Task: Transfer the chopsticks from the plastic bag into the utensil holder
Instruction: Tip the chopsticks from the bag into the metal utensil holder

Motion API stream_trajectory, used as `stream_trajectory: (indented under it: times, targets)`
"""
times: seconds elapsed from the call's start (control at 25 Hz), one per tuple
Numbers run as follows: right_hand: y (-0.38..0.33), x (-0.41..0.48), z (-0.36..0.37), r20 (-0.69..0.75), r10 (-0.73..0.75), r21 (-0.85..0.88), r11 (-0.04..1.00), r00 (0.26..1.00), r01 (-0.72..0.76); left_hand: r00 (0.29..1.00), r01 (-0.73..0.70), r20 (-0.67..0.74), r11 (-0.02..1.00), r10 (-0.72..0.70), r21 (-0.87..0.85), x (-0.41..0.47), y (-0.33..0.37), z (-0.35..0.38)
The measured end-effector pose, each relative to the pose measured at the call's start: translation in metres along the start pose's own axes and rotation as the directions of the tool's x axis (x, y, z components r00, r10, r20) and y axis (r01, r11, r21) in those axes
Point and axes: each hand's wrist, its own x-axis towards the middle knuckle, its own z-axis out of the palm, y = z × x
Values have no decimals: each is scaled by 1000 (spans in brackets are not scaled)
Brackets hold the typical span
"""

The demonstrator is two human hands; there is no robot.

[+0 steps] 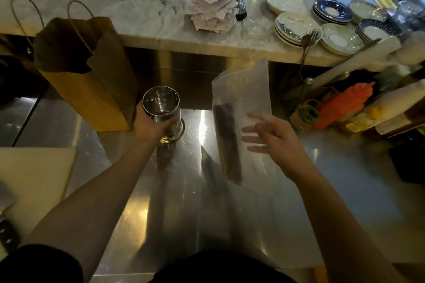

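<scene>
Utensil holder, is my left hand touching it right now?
Touching. The head view shows the left hand gripping the utensil holder, fingers curled round its steel wall.

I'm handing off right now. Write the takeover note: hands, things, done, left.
Left hand grips the holder, upright on the counter; it looks empty.
Right hand open, fingers spread at the bag; contact unclear.
Chopsticks bundled inside the bag.
Done: none transferred.
Left: pull chopsticks out, stand them in the holder.
</scene>
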Motion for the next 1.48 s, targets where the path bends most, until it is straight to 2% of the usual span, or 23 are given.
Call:
stream_trajectory:
  times: [0.12,0.44,0.72,0.84,0.92,1.0,1.08,1.12,1.2,1.24,1.28,1.36,1.4,1.48]
  targets:
    - [5,-7,-12,1,-16,-2,1000,1000,16,994,-53,101,999,52,2,-43,2,11]
    - [34,-43,-59,-6,-35,-50,998,999,34,956,-152,254,988,146,5,-152,0,42]
    - [45,-77,-91,-37,-20,-52,998,999,18,942,-143,300,989,148,-39,-191,1,56]
    - [45,-90,-99,6,-36,-96,995,999,36,940,-133,314,991,133,-21,-191,3,56]
    - [44,-99,-104,56,-45,-138,989,997,52,957,-97,279,994,81,42,-197,9,52]
    - [42,-105,-108,117,-53,-208,975,992,77,988,-115,114,992,108,57,-213,19,45]
    - [37,-109,-114,193,-67,-275,954,979,120,982,-180,-62,982,177,-52,-240,32,40]
    - [32,-111,-117,236,-76,-302,942,969,147,980,-193,-72,975,185,-114,-255,40,39]
    - [23,-114,-122,319,-85,-353,913,944,202,995,-81,42,967,94,-243,-276,51,43]
    - [18,-115,-124,356,-83,-365,905,931,220,989,46,145,955,-3,-294,-281,53,47]
    - [13,-115,-126,383,-75,-361,905,921,224,952,205,284,925,-113,-319,-282,56,50]
    - [4,-114,-129,427,-58,-338,915,902,219,802,472,554,806,-224,-357,-279,62,53]
    - [1,-113,-130,444,-52,-329,919,895,217,742,547,637,738,-208,-395,-279,65,54]
    - [-3,-110,-129,451,-45,-315,926,891,206,708,584,691,671,-147,-457,-278,70,59]
